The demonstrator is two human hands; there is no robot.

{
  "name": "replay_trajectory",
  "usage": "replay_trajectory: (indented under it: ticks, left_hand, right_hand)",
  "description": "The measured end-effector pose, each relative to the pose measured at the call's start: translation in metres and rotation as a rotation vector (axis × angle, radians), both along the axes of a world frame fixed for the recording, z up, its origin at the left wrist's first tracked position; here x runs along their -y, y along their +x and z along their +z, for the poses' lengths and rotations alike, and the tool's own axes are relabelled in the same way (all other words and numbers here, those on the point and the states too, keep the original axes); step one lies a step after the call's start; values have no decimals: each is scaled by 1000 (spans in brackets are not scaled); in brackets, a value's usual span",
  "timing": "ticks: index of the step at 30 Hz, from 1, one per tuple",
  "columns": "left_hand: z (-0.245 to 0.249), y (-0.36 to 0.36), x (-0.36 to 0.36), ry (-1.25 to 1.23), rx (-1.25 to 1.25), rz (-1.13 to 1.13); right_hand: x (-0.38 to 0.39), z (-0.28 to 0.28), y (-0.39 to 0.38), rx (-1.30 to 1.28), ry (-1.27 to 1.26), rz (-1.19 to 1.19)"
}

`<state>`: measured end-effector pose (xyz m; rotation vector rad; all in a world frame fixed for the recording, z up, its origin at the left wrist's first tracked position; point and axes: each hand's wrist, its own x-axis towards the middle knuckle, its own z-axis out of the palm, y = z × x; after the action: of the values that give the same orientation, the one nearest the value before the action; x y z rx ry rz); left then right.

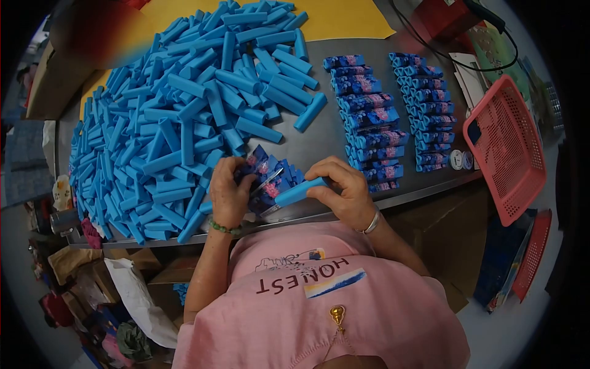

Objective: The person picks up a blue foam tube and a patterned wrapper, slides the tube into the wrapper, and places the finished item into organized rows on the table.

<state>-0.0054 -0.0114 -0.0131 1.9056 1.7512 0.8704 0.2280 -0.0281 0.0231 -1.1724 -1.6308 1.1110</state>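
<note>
My right hand (345, 187) pinches a light-blue bar (301, 192) between thumb and fingers, one end pointing toward my left hand. My left hand (228, 190), with a green bead bracelet at the wrist, has its fingers curled on the edge of a dark blue, pink-flowered wrapper (265, 190). These flowered wrappers overlap in a small bunch between my hands, near the table's front edge. A narrow shiny strip shows across them. The bar's left end overlaps the bunch in this view.
A large heap of blue bars (178, 117) covers the table's left side. Two rows of flower-wrapped bars (372, 117) lie to the right. Beyond them a pink perforated basket (507, 150) tilts at the table's edge. Yellow sheeting (344, 21) lies at the back; cardboard boxes (442, 227) stand below.
</note>
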Motion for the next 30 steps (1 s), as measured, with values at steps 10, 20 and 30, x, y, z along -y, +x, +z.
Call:
replay_trajectory:
  ticks: [10, 20, 30]
  left_hand:
    - [9, -16, -2, -276, 606, -58]
    - [39, -2, -2, -109, 460, -292]
    - [35, 17, -4, -230, 631, -252]
  right_hand:
    - [-17, 22, 4, -372, -218, -151]
    - [-41, 27, 12, -414, -347, -128]
    - [-40, 18, -15, -208, -170, -111]
